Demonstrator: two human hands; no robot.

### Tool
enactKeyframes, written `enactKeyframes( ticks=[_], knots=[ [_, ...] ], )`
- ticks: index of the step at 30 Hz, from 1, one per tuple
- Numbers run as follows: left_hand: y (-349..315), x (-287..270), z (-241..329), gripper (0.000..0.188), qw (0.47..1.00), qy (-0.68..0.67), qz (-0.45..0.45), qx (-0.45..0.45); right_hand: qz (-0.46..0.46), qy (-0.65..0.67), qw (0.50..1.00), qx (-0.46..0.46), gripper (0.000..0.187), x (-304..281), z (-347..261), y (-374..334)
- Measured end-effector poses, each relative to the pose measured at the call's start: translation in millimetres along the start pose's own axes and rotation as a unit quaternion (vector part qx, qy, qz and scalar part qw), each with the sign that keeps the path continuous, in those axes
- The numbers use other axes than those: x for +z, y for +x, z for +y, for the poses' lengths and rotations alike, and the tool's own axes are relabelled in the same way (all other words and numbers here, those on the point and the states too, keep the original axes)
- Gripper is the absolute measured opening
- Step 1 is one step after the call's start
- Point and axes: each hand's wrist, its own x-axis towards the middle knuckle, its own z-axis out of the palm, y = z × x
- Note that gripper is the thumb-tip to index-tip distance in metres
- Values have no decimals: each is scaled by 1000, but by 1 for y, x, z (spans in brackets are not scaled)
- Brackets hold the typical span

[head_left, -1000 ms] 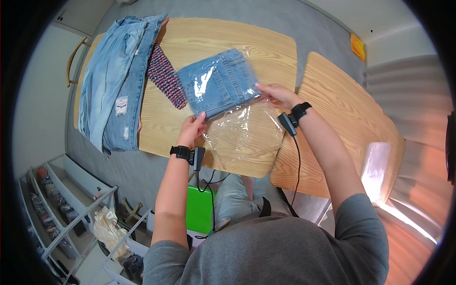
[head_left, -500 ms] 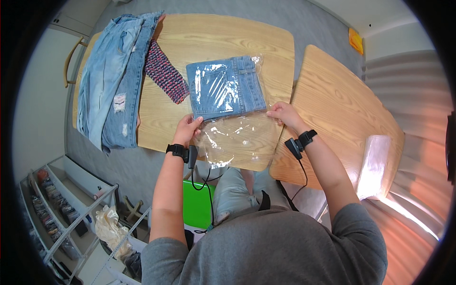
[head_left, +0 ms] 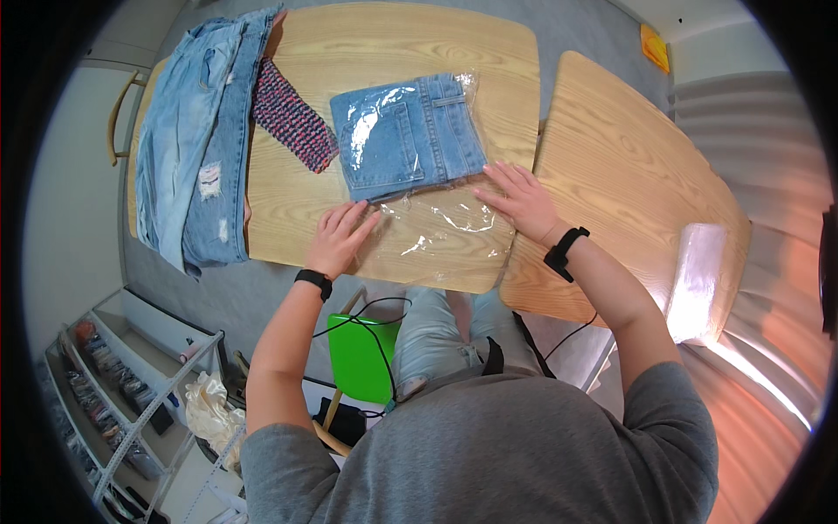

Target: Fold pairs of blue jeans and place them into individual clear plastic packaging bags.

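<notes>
Folded light-blue jeans (head_left: 384, 140) lie inside a clear plastic bag (head_left: 419, 236) on the wooden table. The bag's loose, unfilled part spreads toward me below the jeans. At the lower left corner of the jeans rests my left hand (head_left: 339, 237), its fingers stretched out on the bag. My right hand (head_left: 522, 199) lies flat at the lower right corner of the jeans, fingers spread over the plastic. Neither hand grips anything that I can see.
Ripped jeans (head_left: 196, 148) hang over the table's left end, beside a pink-and-black knitted piece (head_left: 292, 118). A second wooden table (head_left: 611, 175) adjoins on the right, with a shiny plastic stack (head_left: 697, 279) on it. A green chair seat (head_left: 360, 358) stands below left.
Both hands have let go of the bag's edges and now lie with stretched fingers on it. The bag and table appear slightly higher in view.
</notes>
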Motion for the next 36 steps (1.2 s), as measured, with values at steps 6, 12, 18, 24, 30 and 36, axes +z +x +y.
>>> enactKeyframes(
  ticks=[6, 12, 18, 24, 30, 36],
  knots=[
    [9, -1, -5, 41, 988, -148, 18, -29, -90, 67, 993, 31, 46, 6, 9, -1],
    [2, -11, -3, 26, 891, -407, -29, -196, -67, 276, 950, 129, 35, -2, 15, -4],
    [5, -12, 14, 40, 716, -600, 14, -357, -13, 543, 763, 351, 43, 0, -5, -5],
    [13, -6, 17, 42, 690, -606, -2, -396, 113, 594, 677, 420, 41, 13, -17, -7],
    [13, 10, 20, 40, 582, -655, -18, -482, 201, 505, 694, 472, 36, 22, -31, 2],
    [14, 14, 18, 40, 575, -652, -10, -494, 168, 477, 699, 506, 36, 25, -23, 14]
  ],
)
